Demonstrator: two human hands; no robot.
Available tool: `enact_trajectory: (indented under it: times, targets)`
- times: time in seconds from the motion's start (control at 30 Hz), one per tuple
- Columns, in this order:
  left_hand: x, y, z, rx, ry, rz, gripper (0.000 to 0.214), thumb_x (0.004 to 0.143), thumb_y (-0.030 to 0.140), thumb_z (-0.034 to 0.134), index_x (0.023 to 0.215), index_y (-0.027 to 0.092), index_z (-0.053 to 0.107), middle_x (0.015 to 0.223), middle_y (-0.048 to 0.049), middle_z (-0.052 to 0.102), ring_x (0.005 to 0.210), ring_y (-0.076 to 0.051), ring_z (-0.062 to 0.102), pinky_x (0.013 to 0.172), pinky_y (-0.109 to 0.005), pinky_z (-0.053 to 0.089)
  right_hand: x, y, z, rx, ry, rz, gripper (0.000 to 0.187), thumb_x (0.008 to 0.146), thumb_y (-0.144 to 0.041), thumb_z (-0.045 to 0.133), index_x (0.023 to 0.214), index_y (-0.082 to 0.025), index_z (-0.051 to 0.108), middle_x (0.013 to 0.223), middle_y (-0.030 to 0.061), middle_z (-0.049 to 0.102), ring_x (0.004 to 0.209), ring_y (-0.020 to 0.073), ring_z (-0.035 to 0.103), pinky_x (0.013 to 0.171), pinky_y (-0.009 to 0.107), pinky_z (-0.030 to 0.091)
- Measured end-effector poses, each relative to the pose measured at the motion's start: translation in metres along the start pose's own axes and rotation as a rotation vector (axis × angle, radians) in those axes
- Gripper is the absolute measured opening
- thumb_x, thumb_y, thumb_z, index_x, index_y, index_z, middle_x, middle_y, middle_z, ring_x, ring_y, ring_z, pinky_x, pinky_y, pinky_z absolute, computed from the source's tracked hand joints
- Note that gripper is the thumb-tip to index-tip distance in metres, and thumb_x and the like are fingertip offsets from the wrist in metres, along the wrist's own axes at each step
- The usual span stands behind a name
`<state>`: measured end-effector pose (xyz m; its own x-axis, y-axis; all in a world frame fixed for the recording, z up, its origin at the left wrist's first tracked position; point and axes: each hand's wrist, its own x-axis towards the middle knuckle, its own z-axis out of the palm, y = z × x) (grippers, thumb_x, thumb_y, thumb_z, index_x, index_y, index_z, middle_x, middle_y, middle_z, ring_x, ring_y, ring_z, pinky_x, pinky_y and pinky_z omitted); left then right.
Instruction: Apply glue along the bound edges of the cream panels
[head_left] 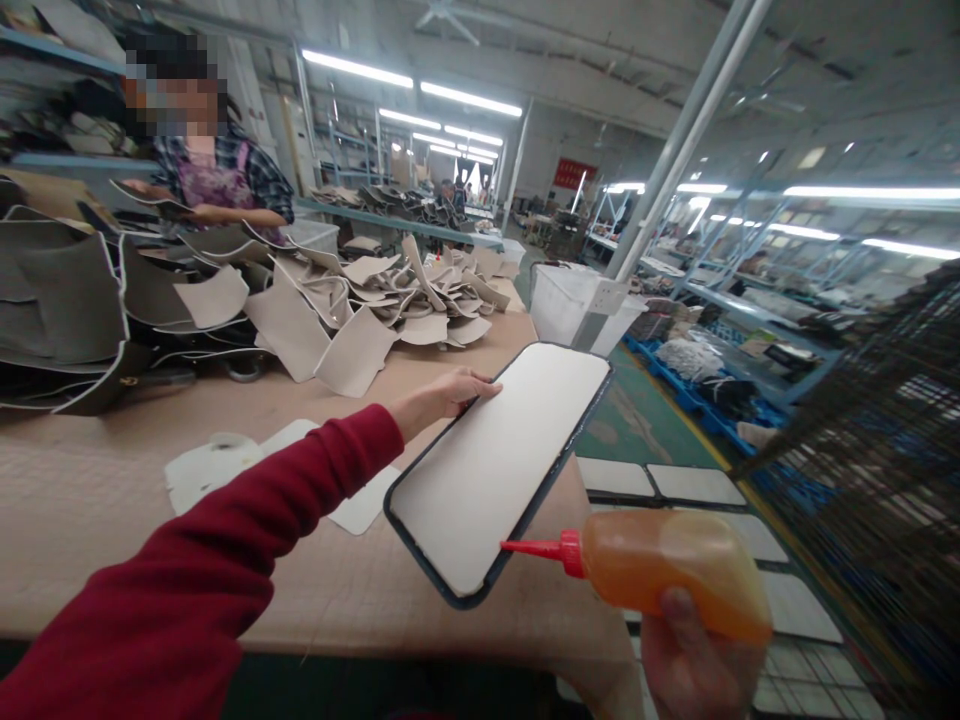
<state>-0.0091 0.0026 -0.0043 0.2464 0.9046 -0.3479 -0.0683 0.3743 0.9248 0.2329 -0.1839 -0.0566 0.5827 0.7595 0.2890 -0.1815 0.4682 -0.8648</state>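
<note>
The left hand pinched one dark-rimmed panel in its grip, above the worktop's right edge; the right hand's grip wrapped one amber bottle, its single red nozzle at the panel's rim.

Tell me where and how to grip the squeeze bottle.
Likely best around the broad body of the squeeze bottle, coming from below, toward the end away from the red nozzle. The bottle is nearly level, its narrow end pointing at the panel, and the right hand holds it there.
</note>
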Motion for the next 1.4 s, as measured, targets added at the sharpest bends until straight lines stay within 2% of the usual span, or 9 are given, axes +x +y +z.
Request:
enact_trajectory:
  times: [0.17, 0.5, 0.63, 0.73, 0.87, 0.97, 1.13, 1.27, 1.4]
  targets:
    - [0.003, -0.001, -0.002, 0.010, 0.012, 0.003, 0.019, 0.067, 0.015, 0.073, 0.084, 0.007, 0.068, 0.068, -0.0083, 0.070, 0.058, -0.017, 0.063, 0.055, -0.028, 0.053, -0.002, 0.007, -0.006, -0.101, -0.031, -0.032, 0.051, 0.056, -0.022, 0.081, 0.102, -0.013, 0.060, 0.074, 0.0017, 0.065, 0.064, 0.0139, 0.062, 0.059, 0.019, 0.053]
    - [0.013, -0.004, -0.013, -0.015, 0.123, 0.030, 0.006, 0.070, 0.013, 0.069, 0.074, 0.009, 0.066, 0.062, -0.0057, 0.067, 0.054, -0.017, 0.061, 0.054, -0.029, 0.053, -0.018, 0.018, -0.012, -0.073, -0.110, 0.186, 0.069, 0.060, -0.028, 0.079, 0.122, -0.023, 0.052, 0.088, 0.0063, 0.066, 0.071, 0.0202, 0.064, 0.059, 0.028, 0.055]
    - [0.015, -0.007, -0.017, -0.040, 0.168, 0.047, 0.002, 0.073, 0.012, 0.066, 0.071, 0.010, 0.065, 0.057, -0.0041, 0.065, 0.052, -0.015, 0.060, 0.052, -0.026, 0.051, -0.012, 0.011, 0.004, 0.111, 0.132, 0.337, 0.062, 0.052, -0.037, 0.081, 0.109, -0.025, 0.061, 0.084, -0.0003, 0.070, 0.070, 0.0164, 0.065, 0.061, 0.025, 0.055]
    - [0.017, -0.010, -0.019, -0.057, 0.196, 0.046, 0.008, 0.077, 0.010, 0.061, 0.070, 0.011, 0.064, 0.057, -0.0037, 0.065, 0.051, -0.015, 0.060, 0.051, -0.026, 0.051, 0.007, 0.003, 0.014, 0.212, 0.247, 0.401, 0.060, 0.050, -0.041, 0.082, 0.105, -0.026, 0.064, 0.101, -0.0024, 0.068, 0.094, 0.0162, 0.062, 0.076, 0.023, 0.053]
    - [0.019, -0.013, -0.021, -0.070, 0.201, 0.040, 0.007, 0.077, 0.011, 0.061, 0.072, 0.010, 0.065, 0.060, -0.0056, 0.066, 0.053, -0.016, 0.061, 0.051, -0.028, 0.052, 0.034, 0.003, 0.018, 0.210, 0.162, 0.300, 0.056, 0.059, -0.042, 0.077, 0.110, -0.022, 0.062, 0.116, 0.0035, 0.063, 0.113, 0.0231, 0.053, 0.102, 0.041, 0.038]
    - [0.021, -0.014, -0.019, -0.076, 0.198, 0.041, 0.004, 0.076, 0.012, 0.063, 0.074, 0.010, 0.065, 0.063, -0.0061, 0.067, 0.055, -0.017, 0.062, 0.054, -0.029, 0.053, 0.048, 0.006, 0.022, 0.212, 0.101, 0.228, 0.054, 0.060, -0.038, 0.078, 0.109, -0.021, 0.062, 0.113, 0.0041, 0.063, 0.109, 0.0244, 0.056, 0.105, 0.049, 0.032]
    - [0.021, -0.014, -0.010, -0.077, 0.192, 0.041, 0.010, 0.069, 0.012, 0.070, 0.077, 0.010, 0.065, 0.065, -0.0055, 0.067, 0.057, -0.017, 0.063, 0.057, -0.029, 0.053, 0.056, 0.004, 0.033, 0.220, 0.006, 0.143, 0.044, 0.056, -0.029, 0.081, 0.097, -0.021, 0.066, 0.099, -0.0001, 0.066, 0.090, 0.0166, 0.061, 0.086, 0.034, 0.050]
    - [0.020, -0.012, -0.010, -0.074, 0.184, 0.041, 0.018, 0.064, 0.016, 0.076, 0.079, 0.010, 0.067, 0.065, -0.0071, 0.068, 0.058, -0.018, 0.064, 0.060, -0.029, 0.054, 0.046, 0.001, 0.026, 0.213, -0.014, 0.109, 0.043, 0.061, -0.026, 0.078, 0.101, -0.024, 0.066, 0.102, -0.0009, 0.066, 0.084, 0.0137, 0.062, 0.075, 0.027, 0.053]
    - [0.020, -0.012, -0.015, -0.071, 0.187, 0.038, 0.023, 0.064, 0.019, 0.077, 0.082, 0.011, 0.067, 0.064, -0.0071, 0.069, 0.059, -0.018, 0.064, 0.061, -0.029, 0.055, 0.032, 0.002, 0.012, 0.158, 0.008, 0.111, 0.046, 0.059, -0.028, 0.080, 0.102, -0.024, 0.066, 0.086, -0.0012, 0.069, 0.079, 0.0144, 0.063, 0.070, 0.025, 0.052]
